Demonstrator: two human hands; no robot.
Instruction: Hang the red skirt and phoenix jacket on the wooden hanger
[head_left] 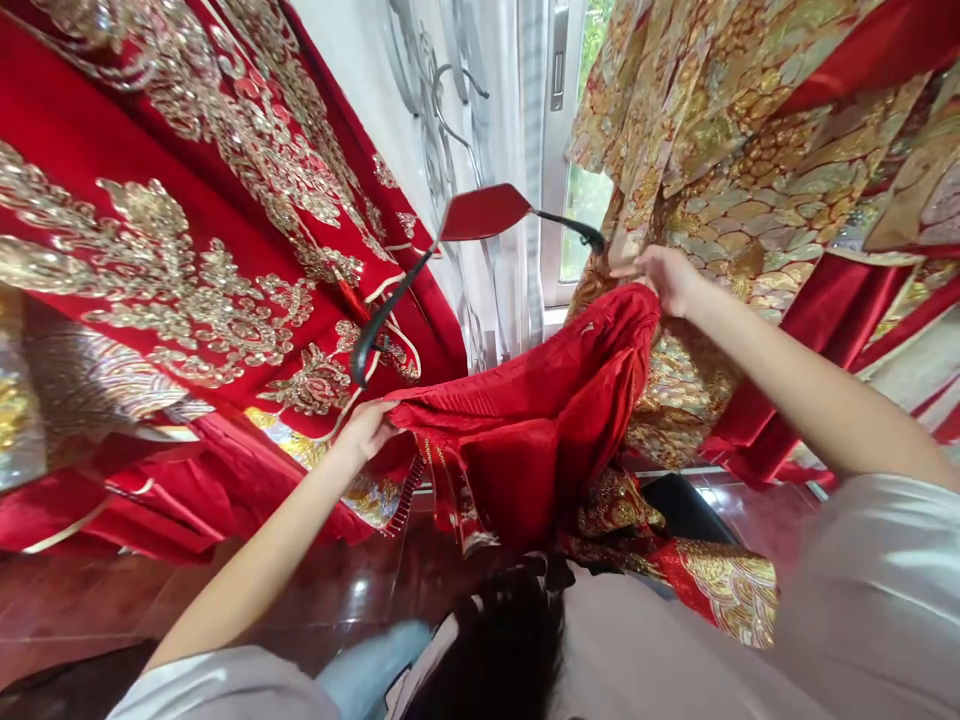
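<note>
My left hand is closed on one edge of a red satin garment, low and left of centre. My right hand pinches the same garment's other edge higher up, at centre right. The cloth hangs spread between both hands, its red lining facing me and gold-embroidered trim dangling below. A red padded hanger with black arms and a metal hook floats just above the garment, between my hands; neither hand touches it.
A red robe with gold embroidery hangs at left. Gold and red patterned robes hang at right. White curtain and a window lie behind. Polished dark red floor below.
</note>
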